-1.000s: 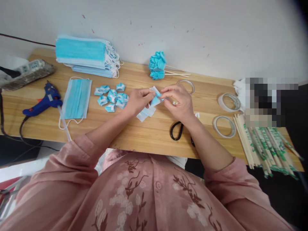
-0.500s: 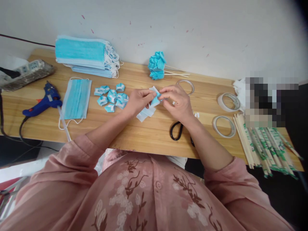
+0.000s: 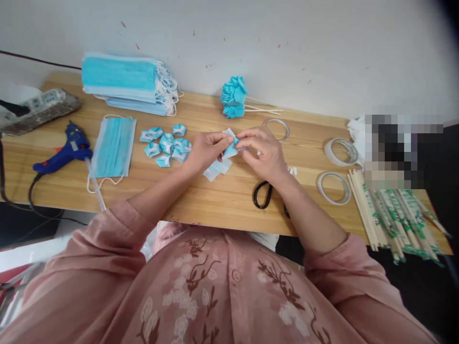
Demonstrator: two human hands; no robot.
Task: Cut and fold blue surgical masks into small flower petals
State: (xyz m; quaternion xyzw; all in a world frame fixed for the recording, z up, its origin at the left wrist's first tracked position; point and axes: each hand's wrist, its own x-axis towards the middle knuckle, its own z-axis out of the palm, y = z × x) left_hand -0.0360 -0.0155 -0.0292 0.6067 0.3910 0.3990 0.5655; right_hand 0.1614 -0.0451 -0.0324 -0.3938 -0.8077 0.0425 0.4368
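A small piece of blue and white mask fabric (image 3: 230, 150) is held over the table between both hands. My left hand (image 3: 210, 150) pinches its left side between thumb and fingers. From the right, my right hand (image 3: 263, 152) grips the other side with bent fingertips, which partly hide it. Flat pale pieces of fabric (image 3: 217, 170) lie just below the hands. Left of my left hand sits a cluster of several folded blue petals (image 3: 166, 143) with white strips on them. Scissors with black handles (image 3: 263, 195) lie partly under my right forearm.
At the left are a blue glue gun (image 3: 68, 149), a single face mask (image 3: 114, 147), a mask stack (image 3: 120, 76) and a power strip (image 3: 46, 107). Blue fabric flowers (image 3: 234, 95) on sticks lie behind. Tape rolls (image 3: 334, 189) and wrapped chopsticks (image 3: 398, 220) are at the right.
The held fabric piece has shifted very slightly in the fingers, its right part a little more covered. Both hands stay in nearly the same place.
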